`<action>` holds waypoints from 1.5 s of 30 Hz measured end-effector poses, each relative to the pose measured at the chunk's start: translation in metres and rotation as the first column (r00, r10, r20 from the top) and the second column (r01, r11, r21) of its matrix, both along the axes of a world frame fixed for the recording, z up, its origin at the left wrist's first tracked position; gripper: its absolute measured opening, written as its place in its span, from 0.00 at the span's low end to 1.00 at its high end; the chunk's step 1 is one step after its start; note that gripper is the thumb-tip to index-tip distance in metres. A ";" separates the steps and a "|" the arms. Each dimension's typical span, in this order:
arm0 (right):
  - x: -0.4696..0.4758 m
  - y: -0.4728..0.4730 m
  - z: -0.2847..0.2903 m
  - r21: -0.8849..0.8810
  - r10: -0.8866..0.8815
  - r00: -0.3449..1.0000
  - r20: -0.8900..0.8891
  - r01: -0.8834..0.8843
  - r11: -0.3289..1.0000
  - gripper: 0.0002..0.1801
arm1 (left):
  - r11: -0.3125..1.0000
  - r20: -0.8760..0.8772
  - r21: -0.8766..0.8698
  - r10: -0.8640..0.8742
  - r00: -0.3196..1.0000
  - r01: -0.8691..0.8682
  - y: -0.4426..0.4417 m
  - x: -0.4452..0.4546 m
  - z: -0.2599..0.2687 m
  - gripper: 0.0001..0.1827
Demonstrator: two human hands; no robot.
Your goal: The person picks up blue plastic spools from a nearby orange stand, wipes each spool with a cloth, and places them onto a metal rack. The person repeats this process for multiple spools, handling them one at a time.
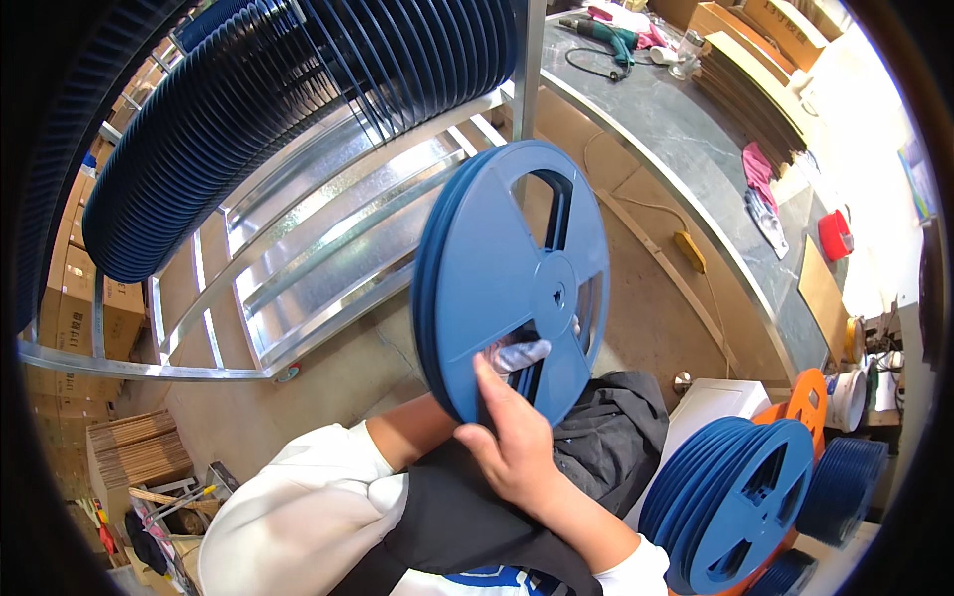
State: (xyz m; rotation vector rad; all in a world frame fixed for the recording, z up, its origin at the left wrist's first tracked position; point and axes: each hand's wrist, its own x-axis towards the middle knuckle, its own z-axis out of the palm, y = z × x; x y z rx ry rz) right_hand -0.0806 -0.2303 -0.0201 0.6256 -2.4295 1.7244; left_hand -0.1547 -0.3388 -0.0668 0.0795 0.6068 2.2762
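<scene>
Before me a small stack of blue plastic reels (484, 261) is held upright and slightly tilted, the front flange facing right. My right hand (518, 439) is bare and grips the lower rim, its fingers reaching towards a cut-out window in the flange. My left hand (522, 354) passes behind the stack. Only its fingers, in a greyish glove, show through the lower window, and the rest is hidden by the reels. To the lower right, another group of blue reels (745, 499) sits against an orange stand (809, 395).
A metal rack (328, 343) carries a long row of blue reels (246, 112). On the dark worktop (671, 127) lie a green power tool (607, 36), a glove (764, 220), red tape (835, 235) and cardboard sheets (753, 97). Cartons (97, 290) and flat cardboard (141, 454) stand left.
</scene>
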 end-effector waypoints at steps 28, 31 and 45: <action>0.001 -0.020 0.089 -0.813 0.184 0.814 -0.551 -0.476 -0.335 0.30 | 0.881 0.074 0.473 -0.016 0.997 -0.021 -0.006 -0.006 -0.068 0.46; -0.014 -0.026 0.089 -0.754 0.150 0.763 -0.629 -0.551 -0.357 0.29 | 0.912 0.039 0.409 0.029 0.999 -0.042 -0.005 -0.004 -0.068 0.46; 0.002 0.000 0.097 -0.908 0.480 0.779 -0.404 -0.276 -0.316 0.23 | 0.893 0.066 0.450 -0.018 0.998 -0.013 -0.008 -0.006 -0.075 0.49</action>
